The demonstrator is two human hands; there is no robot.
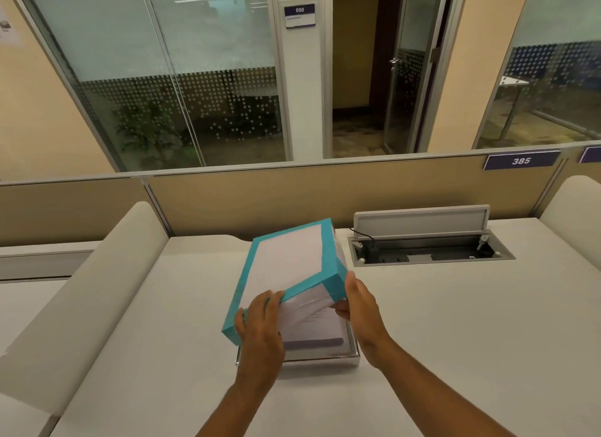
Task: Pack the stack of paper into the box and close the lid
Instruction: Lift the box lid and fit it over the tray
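A teal-edged lid (286, 264) with a white top hangs tilted over the box (322, 358), its near edge raised. My left hand (260, 326) grips the lid's near left corner. My right hand (357, 306) holds its near right corner, thumb underneath. Below the lid, the stack of paper (315, 326) lies in the shallow white box on the desk, with a printed sheet on top. The far part of the box and paper is hidden by the lid.
The white desk (455, 339) has an open cable hatch (429, 244) at the back right with a raised flap and a black cord. A beige partition (292, 195) runs behind. Padded dividers (97, 290) flank the desk on the left and right.
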